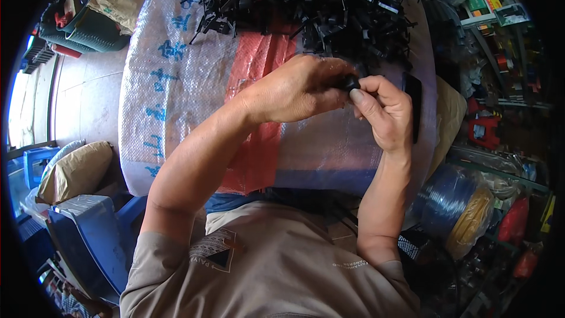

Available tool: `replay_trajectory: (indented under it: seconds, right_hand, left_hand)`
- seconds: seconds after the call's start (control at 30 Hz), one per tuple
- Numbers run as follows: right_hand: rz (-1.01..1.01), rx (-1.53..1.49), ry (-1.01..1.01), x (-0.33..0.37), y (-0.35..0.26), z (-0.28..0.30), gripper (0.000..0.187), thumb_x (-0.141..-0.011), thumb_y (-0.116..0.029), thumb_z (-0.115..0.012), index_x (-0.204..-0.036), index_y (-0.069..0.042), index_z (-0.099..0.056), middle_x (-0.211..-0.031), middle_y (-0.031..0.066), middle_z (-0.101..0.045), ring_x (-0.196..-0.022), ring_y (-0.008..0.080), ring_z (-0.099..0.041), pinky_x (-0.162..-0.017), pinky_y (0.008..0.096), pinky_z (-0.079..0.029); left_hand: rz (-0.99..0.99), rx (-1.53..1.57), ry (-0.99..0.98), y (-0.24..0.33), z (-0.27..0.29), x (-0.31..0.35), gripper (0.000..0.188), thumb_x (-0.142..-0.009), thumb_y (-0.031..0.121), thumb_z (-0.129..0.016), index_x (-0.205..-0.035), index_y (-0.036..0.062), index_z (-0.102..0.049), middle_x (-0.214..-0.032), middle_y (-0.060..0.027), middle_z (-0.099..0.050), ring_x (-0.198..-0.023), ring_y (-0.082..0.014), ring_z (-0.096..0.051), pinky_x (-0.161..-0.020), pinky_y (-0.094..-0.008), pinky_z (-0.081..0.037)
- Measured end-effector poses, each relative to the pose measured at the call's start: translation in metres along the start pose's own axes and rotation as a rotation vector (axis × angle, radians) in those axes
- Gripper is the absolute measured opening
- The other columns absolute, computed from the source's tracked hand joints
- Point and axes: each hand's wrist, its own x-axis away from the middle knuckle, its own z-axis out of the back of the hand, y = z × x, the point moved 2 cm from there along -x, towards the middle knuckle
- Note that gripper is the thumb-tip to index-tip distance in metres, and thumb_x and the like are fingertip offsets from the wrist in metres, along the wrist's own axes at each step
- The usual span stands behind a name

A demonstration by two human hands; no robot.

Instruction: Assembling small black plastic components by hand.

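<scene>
A small black plastic part [351, 82] sits between my two hands, over the woven plastic sheet [200, 59] with its red stripe. My left hand [303, 88] is closed around one side of it; the fingers partly hide it. From the other side my right hand [384, 109] pinches the same part between thumb and index finger. The part's full shape is covered by my fingers. Just beyond both hands lies a large heap of black plastic pieces [329, 12], many with thin runners. Beside my right hand is a long flat black piece [412, 103].
To the left are a blue plastic bin [88, 229], a brown paper sack [79, 171] and a dark green ribbed container [88, 29]. At the right stand cluttered shelves [494, 15] and a wrapped spool [447, 203]. The sheet-covered surface ends close in front of my body.
</scene>
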Motion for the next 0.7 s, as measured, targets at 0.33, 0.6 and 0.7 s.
replay_trajectory:
  seconds: [0.33, 0.6, 0.7]
  right_hand:
    - [0.040, 0.103, -0.031, -0.013, 0.004, -0.012, 0.003, -0.086, -0.003, -0.062, -0.087, 0.000, -0.062, -0.071, -0.0039, -0.057, -0.064, 0.0019, -0.050, -0.056, 0.0184, -0.041]
    - [0.146, 0.425, 0.041, -0.018, 0.034, 0.012, 0.027, -0.082, 0.006, -0.057, -0.107, 0.001, -0.064, -0.098, 0.0077, -0.065, -0.075, 0.0135, -0.061, -0.066, 0.0249, -0.049]
    - [0.250, 0.609, -0.014, -0.015, 0.046, -0.006, 0.027, -0.079, 0.006, -0.058, -0.105, 0.000, -0.063, -0.100, 0.0145, -0.059, -0.089, 0.0338, -0.063, -0.075, 0.0380, -0.051]
  left_hand:
    - [0.037, 0.038, 0.122, -0.014, 0.005, -0.001, 0.038, -0.088, 0.009, -0.063, -0.121, -0.0076, -0.053, -0.102, -0.0118, -0.066, -0.095, -0.0149, -0.062, -0.086, -0.0291, -0.051]
    - [0.076, 0.638, 0.361, -0.015, 0.036, -0.003, 0.032, -0.087, 0.006, -0.047, -0.117, 0.0012, -0.054, -0.094, -0.0136, -0.064, -0.078, -0.0245, -0.069, -0.073, -0.0342, -0.057]
    - [0.096, 0.773, 0.460, -0.024, 0.042, -0.003, 0.009, -0.088, 0.010, -0.054, -0.092, 0.0036, -0.058, -0.079, -0.0061, -0.058, -0.061, -0.0150, -0.053, -0.057, -0.0285, -0.047]
